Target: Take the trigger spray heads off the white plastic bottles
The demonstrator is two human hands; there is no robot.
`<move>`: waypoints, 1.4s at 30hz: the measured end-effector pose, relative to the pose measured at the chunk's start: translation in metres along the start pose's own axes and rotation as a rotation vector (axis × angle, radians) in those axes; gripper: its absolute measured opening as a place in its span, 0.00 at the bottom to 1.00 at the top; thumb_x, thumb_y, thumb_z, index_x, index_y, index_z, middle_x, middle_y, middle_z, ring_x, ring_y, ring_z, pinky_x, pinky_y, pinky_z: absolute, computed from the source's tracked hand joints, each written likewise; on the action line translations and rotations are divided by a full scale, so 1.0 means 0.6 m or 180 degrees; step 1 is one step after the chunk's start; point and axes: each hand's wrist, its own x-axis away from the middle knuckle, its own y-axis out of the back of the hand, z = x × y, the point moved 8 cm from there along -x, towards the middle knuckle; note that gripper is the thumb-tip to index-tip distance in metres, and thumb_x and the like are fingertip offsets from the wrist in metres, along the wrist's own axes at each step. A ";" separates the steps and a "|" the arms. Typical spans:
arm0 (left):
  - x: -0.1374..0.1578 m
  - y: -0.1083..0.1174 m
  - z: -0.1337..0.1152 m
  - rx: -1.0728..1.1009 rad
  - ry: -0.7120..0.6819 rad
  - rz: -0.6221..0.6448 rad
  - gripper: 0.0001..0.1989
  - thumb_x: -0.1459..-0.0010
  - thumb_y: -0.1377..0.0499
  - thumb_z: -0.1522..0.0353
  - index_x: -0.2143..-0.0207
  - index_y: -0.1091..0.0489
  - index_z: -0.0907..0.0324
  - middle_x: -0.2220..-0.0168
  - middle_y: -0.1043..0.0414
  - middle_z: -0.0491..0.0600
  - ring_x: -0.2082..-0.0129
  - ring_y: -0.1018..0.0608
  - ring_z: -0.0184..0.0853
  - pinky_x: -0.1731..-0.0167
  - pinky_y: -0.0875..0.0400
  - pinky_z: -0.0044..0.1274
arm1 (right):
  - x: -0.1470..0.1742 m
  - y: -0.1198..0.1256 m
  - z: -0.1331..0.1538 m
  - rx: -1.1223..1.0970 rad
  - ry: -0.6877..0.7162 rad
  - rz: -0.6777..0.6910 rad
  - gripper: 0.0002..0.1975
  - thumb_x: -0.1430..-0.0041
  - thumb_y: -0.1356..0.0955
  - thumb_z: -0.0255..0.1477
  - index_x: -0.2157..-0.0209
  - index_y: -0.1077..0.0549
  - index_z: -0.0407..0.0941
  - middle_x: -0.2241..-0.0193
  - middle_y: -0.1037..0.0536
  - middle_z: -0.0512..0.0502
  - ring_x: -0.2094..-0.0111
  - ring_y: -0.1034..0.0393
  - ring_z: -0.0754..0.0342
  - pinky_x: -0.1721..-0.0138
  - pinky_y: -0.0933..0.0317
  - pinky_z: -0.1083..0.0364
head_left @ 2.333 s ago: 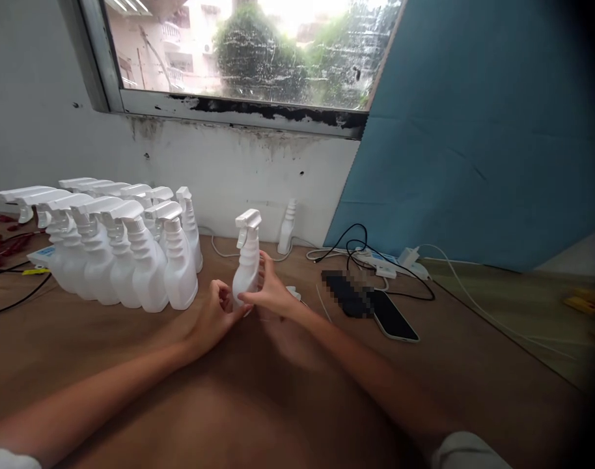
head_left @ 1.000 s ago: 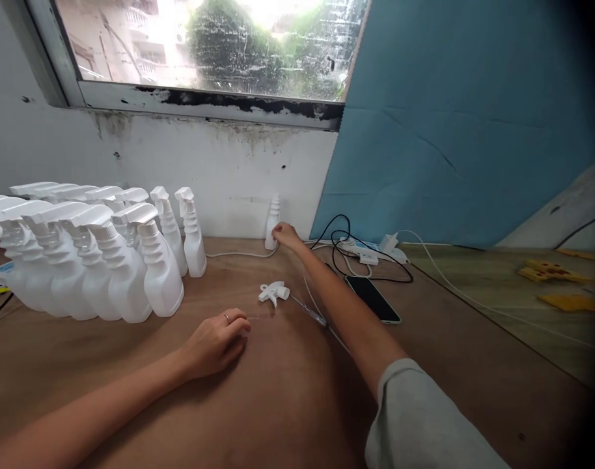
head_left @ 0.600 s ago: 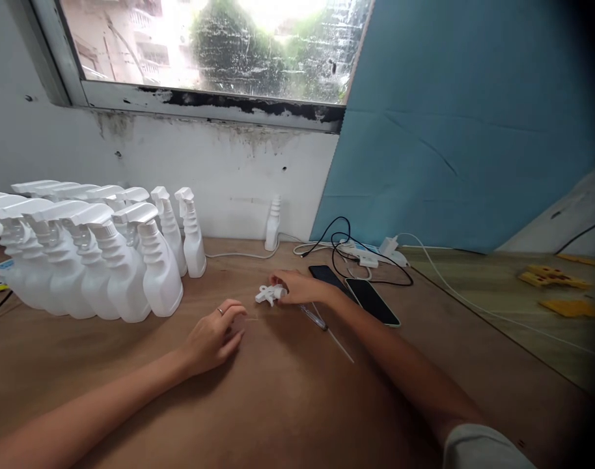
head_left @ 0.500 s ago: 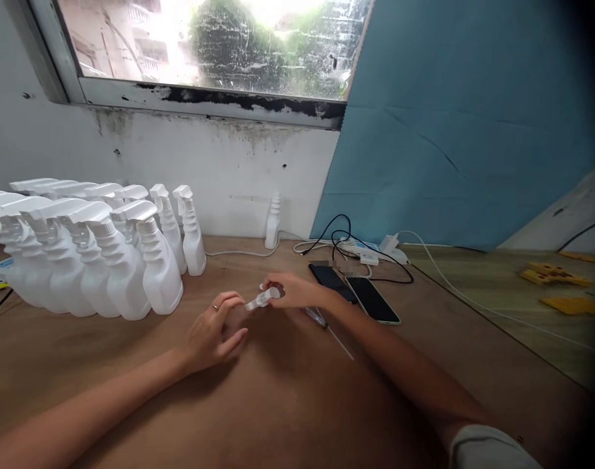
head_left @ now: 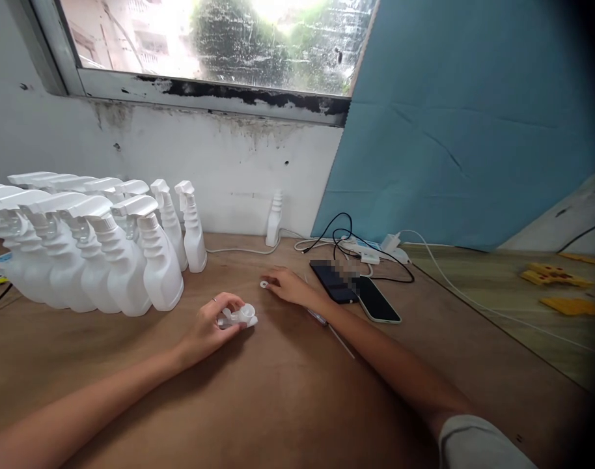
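Observation:
A white trigger spray head (head_left: 247,314) lies low over the table, its round collar facing up. My left hand (head_left: 214,329) is closed around it, thumb and fingers on either side. Farther forward and right, my right hand (head_left: 288,286) has its fingertips pinched at a small white ring (head_left: 263,284) close to the tabletop. Part of the grip is hidden behind the fingers. Beneath my right forearm lies a slim metallic tool (head_left: 318,317) with a thin pale rod (head_left: 341,342), partly covered.
Several white spray bottles (head_left: 163,280) stand grouped at the left. A bottle without a trigger head (head_left: 274,221) is by the wall. Two phones (head_left: 379,301) lie at the right, near a power strip (head_left: 375,251) and cables. Yellow pieces (head_left: 556,275) are at far right.
My left hand now has the spray head, which was between both hands. My right hand has let go of it and is at the small ring.

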 end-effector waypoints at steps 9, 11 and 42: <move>-0.003 -0.008 0.002 0.0437 0.0488 0.0414 0.15 0.46 0.39 0.66 0.55 0.29 0.58 0.58 0.23 0.48 0.60 0.23 0.34 0.61 0.31 0.22 | 0.014 -0.011 0.053 0.0234 0.0489 -0.0097 0.09 0.40 0.34 0.26 0.72 0.24 0.39 0.73 0.25 0.43 0.71 0.32 0.56 0.64 0.37 0.56; -0.005 -0.007 0.003 0.0477 0.0494 0.0413 0.15 0.46 0.39 0.66 0.56 0.29 0.58 0.58 0.23 0.48 0.60 0.23 0.35 0.60 0.31 0.23 | 0.021 -0.003 0.079 0.0142 0.0529 -0.0287 0.11 0.37 0.36 0.29 0.68 0.24 0.40 0.70 0.24 0.44 0.72 0.33 0.58 0.68 0.37 0.58; 0.000 -0.011 0.005 -0.0379 -0.0292 0.0418 0.10 0.41 0.43 0.61 0.60 0.30 0.57 0.63 0.25 0.47 0.70 0.26 0.29 0.71 0.33 0.18 | 0.059 -0.016 0.173 0.0092 0.1778 0.0118 0.08 0.36 0.36 0.29 0.61 0.26 0.44 0.57 0.26 0.43 0.58 0.30 0.55 0.56 0.36 0.56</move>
